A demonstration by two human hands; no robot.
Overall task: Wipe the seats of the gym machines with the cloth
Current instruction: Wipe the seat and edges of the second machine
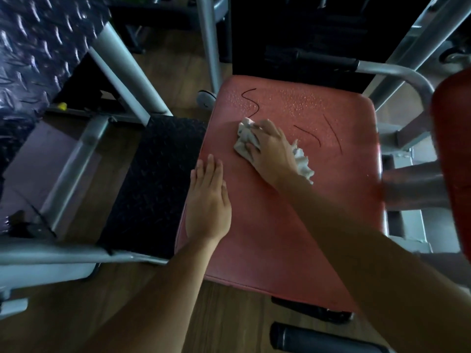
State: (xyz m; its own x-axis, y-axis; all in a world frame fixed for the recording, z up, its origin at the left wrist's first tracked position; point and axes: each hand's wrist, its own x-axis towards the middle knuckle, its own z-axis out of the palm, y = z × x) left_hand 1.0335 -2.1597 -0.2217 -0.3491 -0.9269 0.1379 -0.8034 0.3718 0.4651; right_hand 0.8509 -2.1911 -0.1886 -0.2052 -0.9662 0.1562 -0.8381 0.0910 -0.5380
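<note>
A red padded seat point(293, 225) fills the middle of the head view. Dark pen-like lines mark its far half, and water droplets bead along its far edge. My right hand point(272, 149) presses a crumpled white cloth point(244, 136) flat onto the seat, just below the curly line at the far left. Part of the cloth sticks out behind the wrist. My left hand point(207, 200) lies flat on the seat's left edge, fingers together, holding nothing.
A black textured footplate point(153, 184) sits left of the seat, framed by grey metal tubes point(76, 159). A black-gripped handle bar point(328, 59) crosses behind the seat. Another red pad point(453, 149) stands at the right edge. A dark cylinder point(318, 337) lies on the wooden floor below.
</note>
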